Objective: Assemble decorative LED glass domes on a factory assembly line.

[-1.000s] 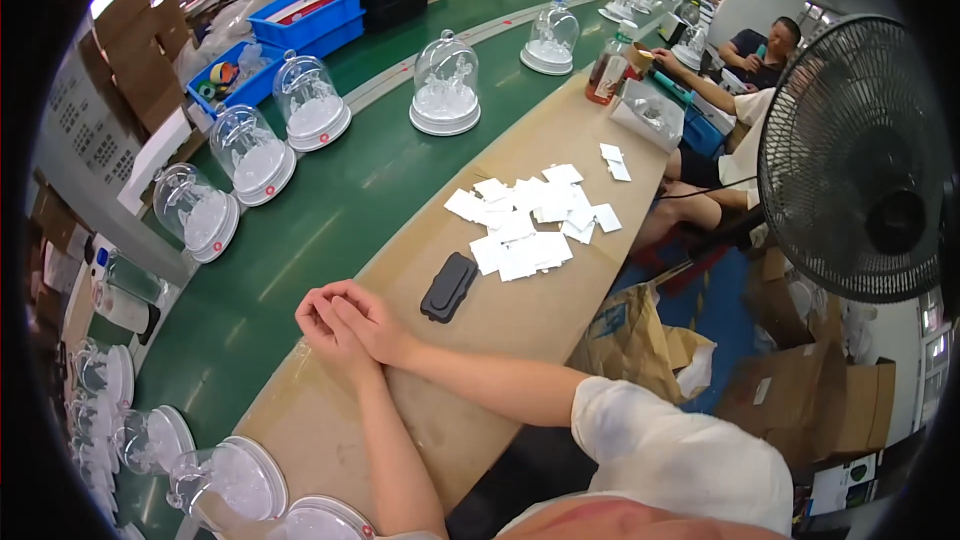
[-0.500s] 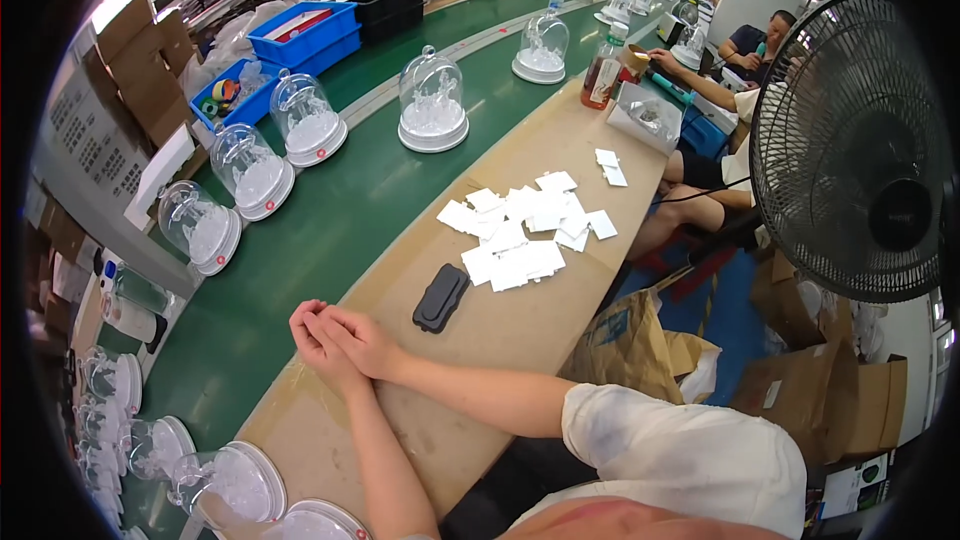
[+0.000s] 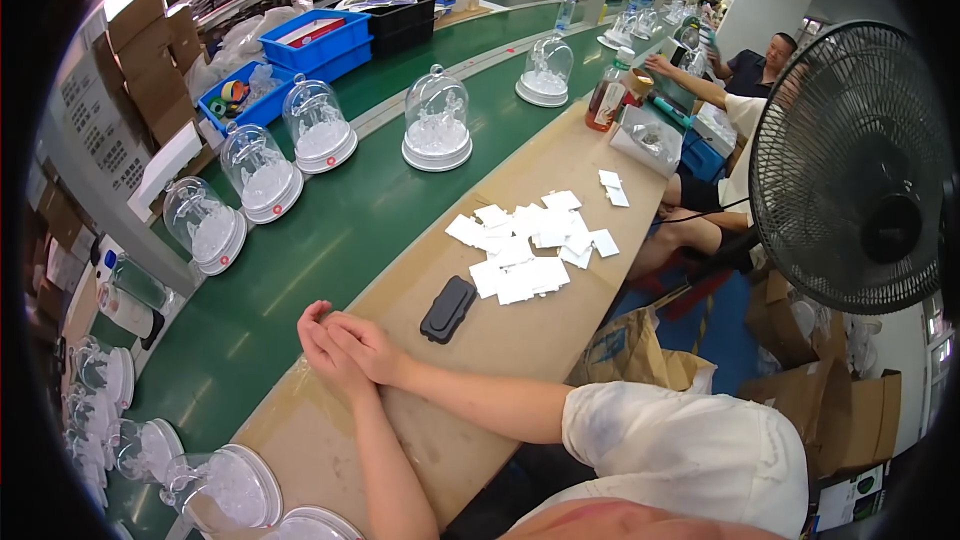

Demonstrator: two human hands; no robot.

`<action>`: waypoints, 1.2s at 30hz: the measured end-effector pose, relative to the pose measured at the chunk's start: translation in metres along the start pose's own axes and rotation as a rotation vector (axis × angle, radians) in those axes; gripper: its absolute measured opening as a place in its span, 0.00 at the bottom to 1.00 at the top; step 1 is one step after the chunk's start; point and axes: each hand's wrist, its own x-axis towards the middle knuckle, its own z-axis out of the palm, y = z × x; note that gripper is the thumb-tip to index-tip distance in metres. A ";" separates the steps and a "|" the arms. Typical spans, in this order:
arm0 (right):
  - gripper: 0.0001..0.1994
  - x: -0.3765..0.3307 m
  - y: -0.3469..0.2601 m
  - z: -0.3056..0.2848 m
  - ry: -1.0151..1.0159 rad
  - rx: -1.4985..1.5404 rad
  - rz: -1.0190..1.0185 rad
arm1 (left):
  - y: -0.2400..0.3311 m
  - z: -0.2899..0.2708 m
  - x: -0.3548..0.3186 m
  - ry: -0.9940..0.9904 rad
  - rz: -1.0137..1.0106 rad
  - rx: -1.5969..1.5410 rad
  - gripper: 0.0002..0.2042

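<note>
My left hand (image 3: 331,355) and my right hand (image 3: 366,344) are clasped together above the near edge of the brown work table (image 3: 400,440). The right hand lies against the left, with the fingers of both curled in; nothing shows between them, though the palms are hidden. Just beyond them lies a black, case-like object (image 3: 448,309). Farther along is a loose pile of white square pieces (image 3: 520,250). On the green conveyor (image 3: 340,240) to the left stand several clear domes on white bases, one of them a dome (image 3: 437,125) with a clear figure inside.
More domes (image 3: 235,490) crowd the lower left. Blue bins (image 3: 315,45) stand across the conveyor. A bottle of reddish liquid (image 3: 608,95) is at the table's far end. On the right are a large black fan (image 3: 850,170), cardboard boxes (image 3: 800,390) and seated co-workers (image 3: 765,70).
The view has tilted slightly, so the scene sits lower in the picture. My hands stay clasped. At the far right a co-worker's head has come up, and a standing person shows more at the back.
</note>
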 end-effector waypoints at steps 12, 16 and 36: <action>0.13 0.006 0.015 -0.005 0.005 0.181 0.132 | 0.001 0.000 -0.001 -0.068 -0.014 0.161 0.17; 0.14 0.007 0.019 -0.014 0.025 0.279 0.217 | 0.015 0.005 -0.003 -0.128 -0.006 0.246 0.16; 0.16 0.009 0.022 -0.016 0.105 0.250 0.293 | -0.018 0.008 0.002 -0.163 0.065 0.154 0.15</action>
